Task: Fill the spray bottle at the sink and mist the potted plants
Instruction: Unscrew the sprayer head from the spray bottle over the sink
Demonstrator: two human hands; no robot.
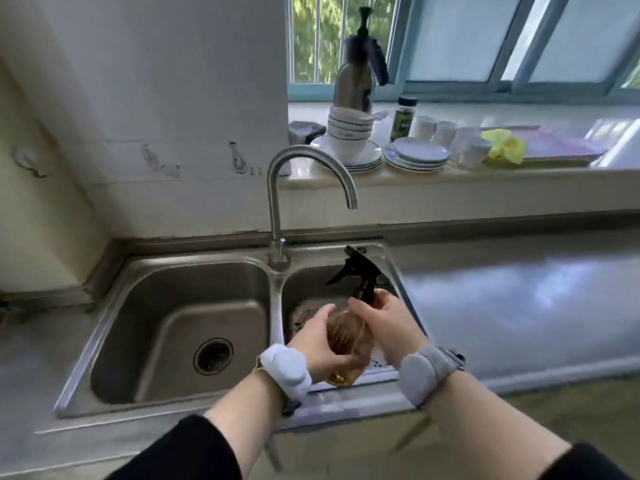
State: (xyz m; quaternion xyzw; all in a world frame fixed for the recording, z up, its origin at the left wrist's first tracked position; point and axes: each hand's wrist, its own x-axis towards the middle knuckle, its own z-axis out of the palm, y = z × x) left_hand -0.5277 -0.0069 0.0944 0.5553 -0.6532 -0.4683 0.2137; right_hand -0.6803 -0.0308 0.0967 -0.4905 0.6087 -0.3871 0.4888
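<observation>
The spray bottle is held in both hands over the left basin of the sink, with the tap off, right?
Not quite: the head view shows the amber spray bottle over the right basin, not the left. The left hand and right hand both hold it, and no water runs from the tap.

White tiled wall (156, 81), scuffed and marked. Barred window (322, 39) admits daylight. Grey countertop (519, 299), glossy. Dishes (349, 140) stacked on sill (502, 176).
</observation>
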